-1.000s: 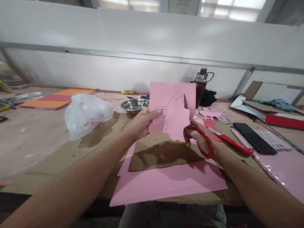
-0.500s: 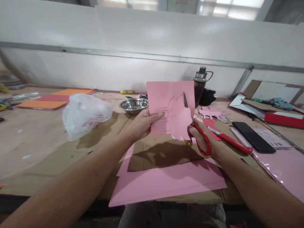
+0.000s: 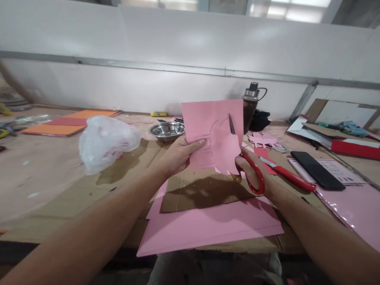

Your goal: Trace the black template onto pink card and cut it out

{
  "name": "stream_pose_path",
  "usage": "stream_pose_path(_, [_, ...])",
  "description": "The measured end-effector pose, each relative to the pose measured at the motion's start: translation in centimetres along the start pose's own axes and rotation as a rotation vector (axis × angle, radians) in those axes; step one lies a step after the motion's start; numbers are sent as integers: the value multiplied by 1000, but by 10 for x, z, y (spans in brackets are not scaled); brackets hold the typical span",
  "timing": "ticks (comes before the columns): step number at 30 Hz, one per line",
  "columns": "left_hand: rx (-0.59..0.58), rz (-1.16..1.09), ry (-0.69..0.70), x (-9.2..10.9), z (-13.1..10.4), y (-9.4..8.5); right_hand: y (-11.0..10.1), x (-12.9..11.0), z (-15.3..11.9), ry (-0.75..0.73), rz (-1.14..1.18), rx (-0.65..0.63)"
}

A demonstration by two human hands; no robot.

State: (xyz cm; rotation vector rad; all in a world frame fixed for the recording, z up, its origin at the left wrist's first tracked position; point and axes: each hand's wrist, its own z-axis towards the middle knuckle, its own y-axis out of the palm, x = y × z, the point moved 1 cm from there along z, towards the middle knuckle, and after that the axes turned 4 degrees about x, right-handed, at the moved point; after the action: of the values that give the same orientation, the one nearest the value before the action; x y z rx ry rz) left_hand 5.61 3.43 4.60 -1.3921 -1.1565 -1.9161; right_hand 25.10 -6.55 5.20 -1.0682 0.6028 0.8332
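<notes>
Held up in front of me is a sheet of pink paper [image 3: 199, 118] with dark pencil-like outlines drawn on it. My left hand [image 3: 180, 155] pinches its left edge, thumb on the near face. A pair of red-handled scissors [image 3: 257, 176] is in my right hand [image 3: 249, 169], fingers through the handles. One dark blade shows on the near side of the paper by the end of a drawn line; the rest of the blades is hidden. The paper's lower right edge is cut in a wavy line. Below lie brown cardboard [image 3: 190, 194] and more pink sheets [image 3: 213, 231].
Left of my hands sit a crumpled white plastic bag [image 3: 103, 140] and a steel bowl [image 3: 166, 131]. A dark bottle [image 3: 251, 103] stands behind the paper. On the right lie a red-handled knife [image 3: 292, 177], a black phone [image 3: 317, 170] and cut pink paper shapes [image 3: 263, 139].
The pink paper has tilted very slightly, its upper left corner shifting a little left. Both hands keep their grips, and the scissors stay in nearly the same spot.
</notes>
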Motion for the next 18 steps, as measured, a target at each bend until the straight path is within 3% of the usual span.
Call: stream_pose_path(18, [18,22,-9,-1,1,-4,1,-2,0,43,-7,45])
